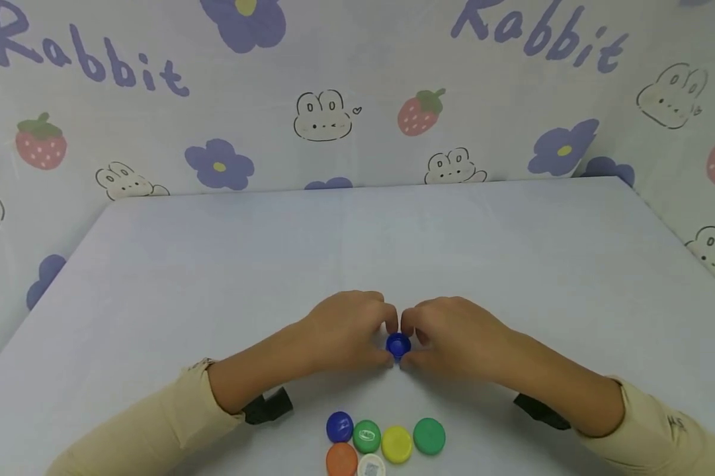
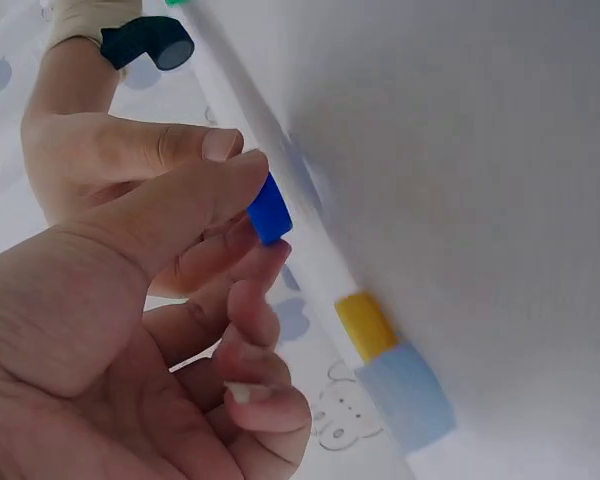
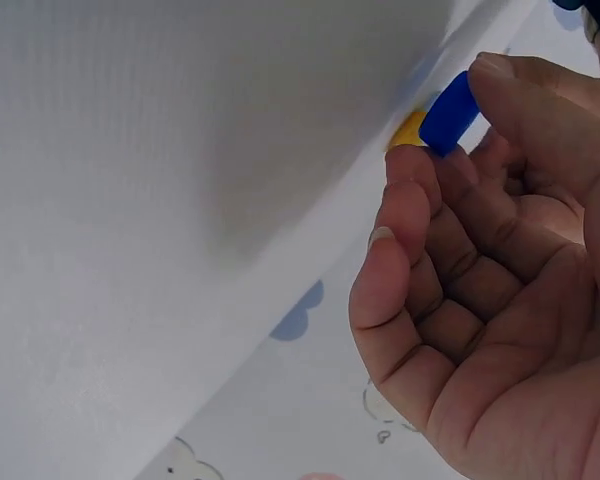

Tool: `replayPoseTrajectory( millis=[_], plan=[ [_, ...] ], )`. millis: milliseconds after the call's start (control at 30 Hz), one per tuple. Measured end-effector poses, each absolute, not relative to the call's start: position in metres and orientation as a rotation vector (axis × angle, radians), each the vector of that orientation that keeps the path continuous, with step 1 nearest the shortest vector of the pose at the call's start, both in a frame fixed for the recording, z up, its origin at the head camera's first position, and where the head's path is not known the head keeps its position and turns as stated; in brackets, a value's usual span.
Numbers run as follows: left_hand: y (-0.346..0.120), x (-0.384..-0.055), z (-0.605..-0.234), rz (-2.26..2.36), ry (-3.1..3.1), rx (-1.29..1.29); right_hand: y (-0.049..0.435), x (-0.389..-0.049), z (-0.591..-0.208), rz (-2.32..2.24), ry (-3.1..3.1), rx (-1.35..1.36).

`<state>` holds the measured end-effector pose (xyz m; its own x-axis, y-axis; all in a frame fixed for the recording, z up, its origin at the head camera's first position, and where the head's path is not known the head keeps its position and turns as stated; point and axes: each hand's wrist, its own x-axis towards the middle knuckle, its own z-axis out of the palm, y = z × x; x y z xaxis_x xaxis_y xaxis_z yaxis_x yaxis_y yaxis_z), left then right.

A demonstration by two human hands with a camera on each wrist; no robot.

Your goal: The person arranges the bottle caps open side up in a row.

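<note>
Between my two hands is a small round blue bottle cap. My left hand pinches its left side, thumb nearer me and index finger beyond. From the other side my right hand pinches the same cap with thumb and index finger. In the left wrist view the blue cap appears edge-on, raised off the white table. Lower in that view, a yellow cap and a light blue cap sit against each other; the head view hides both. The right wrist view shows the yellow cap partly behind the blue one.
In front of me lies a group of caps: a blue cap, a green cap, a yellow cap, another green cap, an orange cap and a white cap. A patterned cloth hangs behind the white table.
</note>
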<state>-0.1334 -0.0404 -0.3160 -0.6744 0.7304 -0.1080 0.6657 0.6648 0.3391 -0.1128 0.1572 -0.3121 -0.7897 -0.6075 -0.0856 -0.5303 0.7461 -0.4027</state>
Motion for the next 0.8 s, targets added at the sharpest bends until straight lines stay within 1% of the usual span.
replayPoseTrajectory(
  millis=[400, 800],
  plan=[
    [-0.04, -0.157, -0.317, 0.432, 2.7, 1.01, 0.148, -0.142, -0.312, -0.428, 2.768, -0.865],
    [-0.04, -0.16, -0.317, 0.442, 2.691, 0.961, 0.145, -0.15, -0.316, -0.431, 2.76, -0.864]
  ],
)
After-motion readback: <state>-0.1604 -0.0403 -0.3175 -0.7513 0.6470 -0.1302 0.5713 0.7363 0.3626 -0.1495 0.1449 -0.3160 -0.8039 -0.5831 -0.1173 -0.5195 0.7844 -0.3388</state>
